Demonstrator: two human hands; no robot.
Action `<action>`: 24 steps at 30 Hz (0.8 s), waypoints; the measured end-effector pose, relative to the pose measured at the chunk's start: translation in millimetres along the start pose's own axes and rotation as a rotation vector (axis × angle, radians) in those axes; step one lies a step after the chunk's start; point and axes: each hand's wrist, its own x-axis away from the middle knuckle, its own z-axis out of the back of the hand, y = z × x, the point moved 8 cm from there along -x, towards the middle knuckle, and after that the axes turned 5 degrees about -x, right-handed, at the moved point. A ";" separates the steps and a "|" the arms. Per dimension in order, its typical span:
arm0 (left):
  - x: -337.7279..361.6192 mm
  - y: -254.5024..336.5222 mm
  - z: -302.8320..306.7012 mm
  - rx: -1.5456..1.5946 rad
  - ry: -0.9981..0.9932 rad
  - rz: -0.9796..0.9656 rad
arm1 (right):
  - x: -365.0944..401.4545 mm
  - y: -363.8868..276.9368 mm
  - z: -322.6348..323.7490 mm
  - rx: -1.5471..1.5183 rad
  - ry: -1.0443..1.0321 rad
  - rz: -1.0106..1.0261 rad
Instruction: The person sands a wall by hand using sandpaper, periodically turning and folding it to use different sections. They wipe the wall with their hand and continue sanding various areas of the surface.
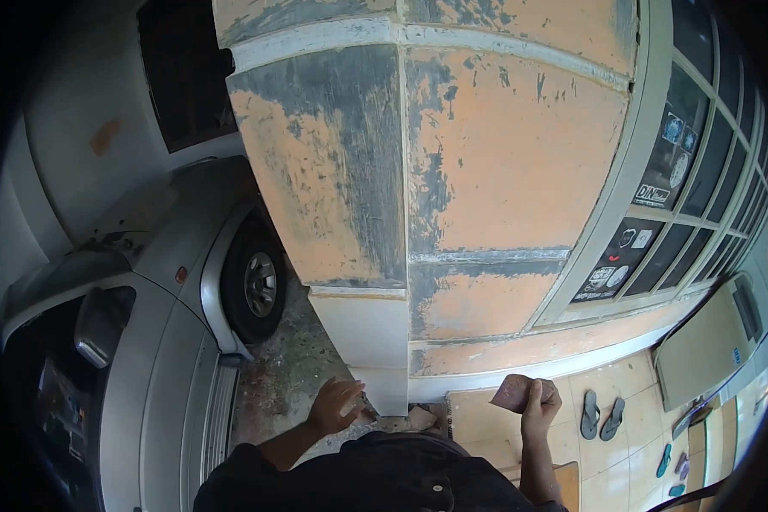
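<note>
In my right hand [541, 410] is a small brown piece of sandpaper [510, 393], pinched by one edge and held out in front of me. My left hand [336, 407] is raised near the foot of the wall corner, fingers apart, holding nothing. Both hands look apart from the wall. Straight ahead stands the wall [512, 162], its orange paint worn off in patches that show dark grey. The adjoining corner face [333, 171] is scraped even more widely, and its lower part is white.
A silver car [154, 316] stands close on the left, its front wheel [260, 282] near the wall. At right is a window [674, 171] with stickers. Flip-flops [602, 416] lie on the tiled floor [563, 384]. A beige panel [708, 341] leans at far right.
</note>
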 end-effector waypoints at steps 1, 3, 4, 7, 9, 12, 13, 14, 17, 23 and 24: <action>63.5 -51.8 -36.7 0.243 0.003 0.429 | 10.3 -1.6 -6.2 -0.040 0.016 -0.058; 240.9 -125.4 -129.1 0.086 -0.607 0.878 | 31.4 7.9 -12.3 -0.048 0.098 -0.127; 240.2 -159.1 -160.8 0.082 -0.615 0.851 | 42.8 19.3 -15.0 -0.070 0.150 -0.197; 303.9 -201.3 -185.2 0.145 -0.652 0.847 | 69.6 44.4 -34.2 -0.141 0.226 -0.257; 334.2 -219.8 -184.9 0.187 -0.707 0.848 | 89.9 37.6 -53.8 -0.147 0.289 -0.334; 346.7 -241.1 -181.8 0.261 -0.761 0.844 | 112.1 75.3 -70.3 -0.303 0.340 -0.481; 359.3 -248.2 -172.2 0.282 -0.764 0.870 | 113.0 70.6 -85.1 -0.370 0.304 -0.536; 373.7 -254.4 -163.0 0.302 -0.764 0.901 | 111.1 61.2 -101.0 -0.438 0.263 -0.592; 392.0 -272.8 -170.5 0.389 -0.753 0.964 | 98.3 41.6 -129.5 -0.424 0.194 -0.506; 473.9 -278.2 -160.5 0.518 -0.890 1.092 | 150.5 38.5 -142.6 -0.338 0.080 -0.455; 483.4 -284.5 -149.8 0.521 -0.924 1.107 | 169.7 50.6 -147.8 -0.347 0.064 -0.513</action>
